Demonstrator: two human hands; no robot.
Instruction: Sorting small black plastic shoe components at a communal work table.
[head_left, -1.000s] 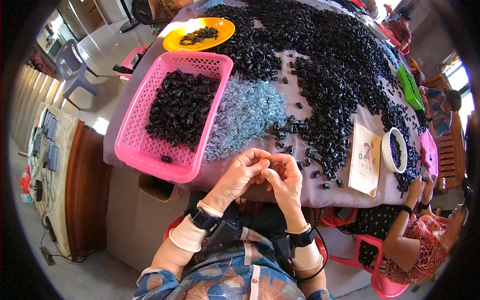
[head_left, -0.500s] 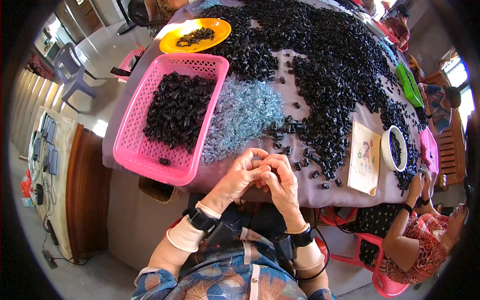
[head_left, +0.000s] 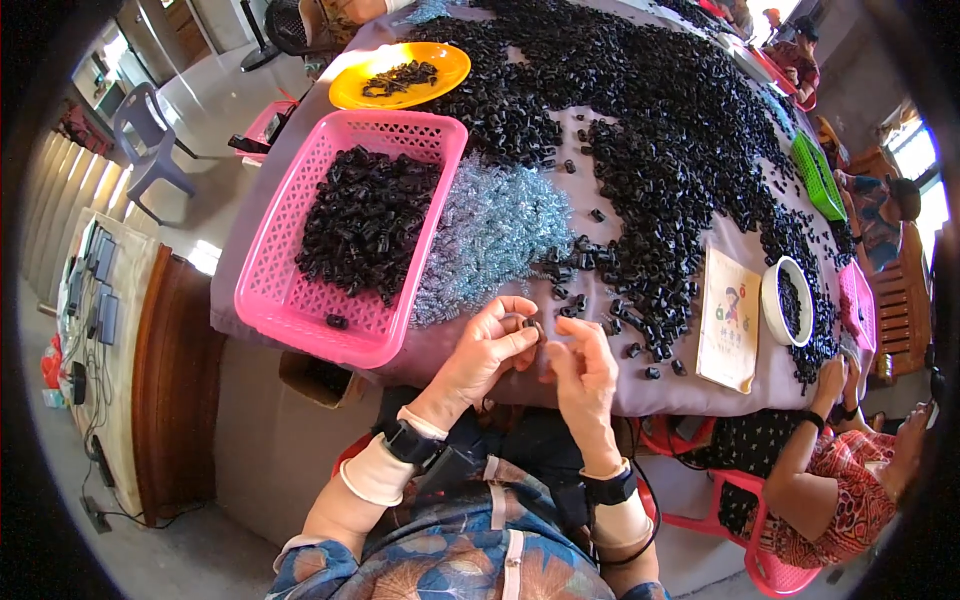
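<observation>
My left hand (head_left: 480, 348) pinches a small black plastic part (head_left: 531, 323) between thumb and fingertips, just over the table's front edge. Close beside it on the right is my right hand (head_left: 588, 375), its thumb and bent fingers apart and slightly blurred; I see nothing in it. Beyond both hands lies a heap of small pale-blue, spring-like coils (head_left: 505, 215). Loose black plastic parts (head_left: 655, 260) spread across the table to the right and far back. On the left, a pink basket (head_left: 262, 300) holds a pile of similar black pieces (head_left: 365, 220).
A yellow plate (head_left: 345, 92) with dark bits stands behind the basket. To the right are a booklet (head_left: 728, 320), a white bowl (head_left: 772, 300) and a green basket (head_left: 818, 175). Another person (head_left: 825, 470) sits at the right on a pink chair (head_left: 765, 560). An open carton (head_left: 310, 385) stands below the table edge.
My hands were together at the fingertips and have parted. The right hand has drawn slightly right and down, and the black part now shows in my left fingers. The view has shifted slightly.
</observation>
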